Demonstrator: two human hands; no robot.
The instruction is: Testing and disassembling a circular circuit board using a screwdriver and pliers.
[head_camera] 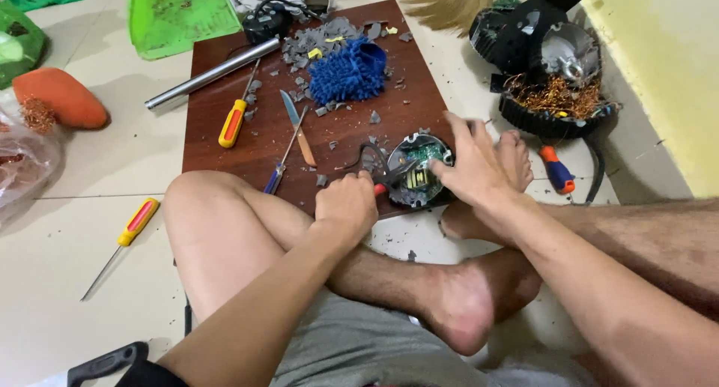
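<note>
Lowest in the frame the person's crossed bare legs fill the foreground, and both forearms reach over them toward the middle. The left hand (346, 203) is clenched in a tight grip around a red-handled cutting tool (389, 179), its dark blades pointing at a small round device (417, 170) with a green circuit board showing inside its grey casing. The right hand (473, 166) rests just right of centre, fingers spread and pressed on the device's right edge, steadying it rather than closing around it. The device sits at the lower right corner of a dark wooden board (225, 125) lying on the tiled floor. Further up the board lie a blue-handled screwdriver (283, 162), a knife (298, 126) and a yellow and orange screwdriver (234, 121), then a metal tube (212, 72), grey broken bits and a blue fluffy mop pad (348, 71). At lower left, off the board, lies another yellow screwdriver (123, 241). At upper right sits an opened black motor housing (550, 57) with copper wire coils, and at the upper left a green dustpan (180, 12).
</note>
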